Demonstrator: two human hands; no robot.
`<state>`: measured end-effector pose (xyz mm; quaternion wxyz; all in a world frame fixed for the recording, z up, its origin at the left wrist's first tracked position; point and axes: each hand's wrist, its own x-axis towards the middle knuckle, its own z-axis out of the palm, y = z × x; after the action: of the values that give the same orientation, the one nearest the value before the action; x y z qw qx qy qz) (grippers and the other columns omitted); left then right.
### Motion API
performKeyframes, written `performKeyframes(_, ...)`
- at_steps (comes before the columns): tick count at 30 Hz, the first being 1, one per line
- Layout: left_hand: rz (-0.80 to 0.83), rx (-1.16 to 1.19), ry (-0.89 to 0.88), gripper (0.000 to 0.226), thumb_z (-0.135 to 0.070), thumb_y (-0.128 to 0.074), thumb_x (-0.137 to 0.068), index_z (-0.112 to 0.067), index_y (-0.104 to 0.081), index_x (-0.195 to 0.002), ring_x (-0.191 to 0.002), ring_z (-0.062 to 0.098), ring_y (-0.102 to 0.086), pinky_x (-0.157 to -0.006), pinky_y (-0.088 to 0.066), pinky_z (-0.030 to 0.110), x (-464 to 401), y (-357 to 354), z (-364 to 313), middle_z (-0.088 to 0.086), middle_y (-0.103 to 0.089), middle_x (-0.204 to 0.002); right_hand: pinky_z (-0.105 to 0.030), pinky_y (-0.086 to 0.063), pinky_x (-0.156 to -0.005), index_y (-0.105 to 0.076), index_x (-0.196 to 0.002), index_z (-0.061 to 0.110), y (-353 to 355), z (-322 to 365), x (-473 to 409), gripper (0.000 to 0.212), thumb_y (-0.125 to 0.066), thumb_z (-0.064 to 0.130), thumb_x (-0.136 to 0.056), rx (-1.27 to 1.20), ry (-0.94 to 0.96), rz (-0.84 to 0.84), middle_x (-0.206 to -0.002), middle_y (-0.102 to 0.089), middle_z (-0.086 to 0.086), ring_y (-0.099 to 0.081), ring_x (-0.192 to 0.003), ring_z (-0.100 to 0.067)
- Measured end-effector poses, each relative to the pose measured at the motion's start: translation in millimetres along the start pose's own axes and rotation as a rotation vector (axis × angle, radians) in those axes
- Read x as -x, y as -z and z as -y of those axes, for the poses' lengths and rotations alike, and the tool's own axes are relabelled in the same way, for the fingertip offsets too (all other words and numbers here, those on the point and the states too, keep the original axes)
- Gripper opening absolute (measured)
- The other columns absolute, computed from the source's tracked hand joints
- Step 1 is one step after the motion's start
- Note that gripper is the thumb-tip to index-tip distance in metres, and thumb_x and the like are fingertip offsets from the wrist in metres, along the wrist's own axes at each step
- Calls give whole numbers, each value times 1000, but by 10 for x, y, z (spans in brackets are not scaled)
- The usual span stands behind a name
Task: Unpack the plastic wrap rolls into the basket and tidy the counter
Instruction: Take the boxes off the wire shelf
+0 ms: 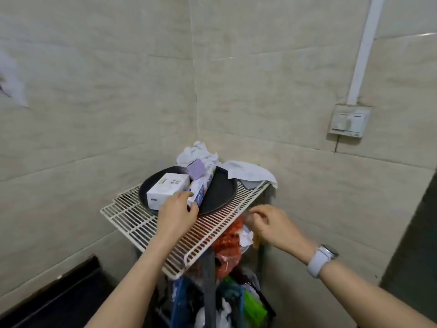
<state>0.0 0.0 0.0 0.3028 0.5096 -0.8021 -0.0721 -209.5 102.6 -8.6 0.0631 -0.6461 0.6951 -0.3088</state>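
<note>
A long plastic wrap box (203, 185) with blue and white print lies tilted across a round black tray (222, 192), its purple end pointing at the wall corner. My left hand (177, 214) grips the near end of that box. A white rectangular box (165, 189) rests on the tray just left of it. The tray sits on a white wire rack (142, 223). My right hand (269, 224) hovers over the rack's right edge, fingers curled and apart, holding nothing; a white watch is on that wrist.
White cloths (248, 171) are bunched at the rack's back by the tiled corner. Below the rack, red, blue and green plastic bags (229, 247) crowd a dark frame. A wall socket (348, 121) sits to the right. A dark counter edge (59, 292) lies lower left.
</note>
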Motion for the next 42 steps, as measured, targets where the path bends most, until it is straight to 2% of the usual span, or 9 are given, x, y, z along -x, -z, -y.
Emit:
performKeyframes(3,-73,-57,152,37,-27,-47,-88,-14,-56,-121,-121,31,-46,-96,-39,45,-532,-170,269,11,-54,-131,-24,-45,-84,-59,-111,23,-97,-129,-698,28,-42,28,-90,-3,4,29,-120,-63,0,-57,-100,-12)
performKeyframes(11,223,-277,385,72,-70,-44,-76,-30,-35,-136,-135,32,-25,-105,-23,55,-1274,-483,832,8,-24,-151,-41,-38,-100,-41,-130,22,-618,54,-2143,44,-49,30,-87,-69,174,118,-134,-44,-9,-37,-126,-27)
performKeyframes(15,284,-304,440,82,-77,-46,-69,-41,-25,-139,-135,37,-26,-107,-23,54,-1314,-508,917,8,-15,-156,-44,-35,-102,-27,-138,33,-941,251,-2539,60,-52,42,-83,81,287,179,-147,-24,-12,-27,-130,-35)
performKeyframes(18,246,-346,466,78,-73,-49,-70,-44,-25,-138,-132,36,-32,-106,-26,51,-1274,-516,874,7,-21,-154,-43,-39,-95,-35,-132,30,-1098,303,-2675,55,-52,44,-83,144,325,183,-146,-24,-11,-35,-123,-37)
performKeyframes(24,89,-217,550,78,-51,-68,-63,-42,-38,-134,-125,30,-42,-102,-36,46,-1275,-411,735,3,-38,-144,-42,-45,-85,-47,-123,21,-1044,252,-2877,48,-56,33,-78,-26,223,80,-136,-37,-13,-52,-109,-39)
performKeyframes(27,-107,-98,602,77,-47,-72,-61,-38,-42,-132,-120,29,-46,-100,-40,44,-1229,-241,674,3,-44,-139,-36,-44,-82,-52,-118,25,-845,243,-2965,44,-55,32,-74,-243,250,38,-130,-41,-6,-56,-103,-33)
performKeyframes(32,-484,-7,709,79,-53,-66,-55,-33,-46,-129,-117,25,-49,-98,-41,45,-941,159,503,3,-48,-132,-13,-34,-79,-56,-106,31,-606,530,-2893,35,-58,28,-72,-633,464,44,-109,-42,7,-50,-89,-10)
performKeyframes(36,-698,-7,834,75,-42,-74,-61,-35,-45,-130,-118,22,-46,-98,-40,41,-300,432,417,5,-47,-132,6,-29,-73,-58,-107,25,-643,939,-2603,33,-61,18,-75,-786,593,177,-106,-42,4,-48,-85,-7)
performKeyframes(42,-864,-81,1131,81,-52,-64,-52,-36,-46,-129,-118,20,-47,-99,-41,50,1092,654,149,-1,-47,-134,-19,-34,-85,-57,-109,22,-930,1656,-1704,34,-61,20,-76,-772,782,543,-110,-44,-1,-49,-91,-13)
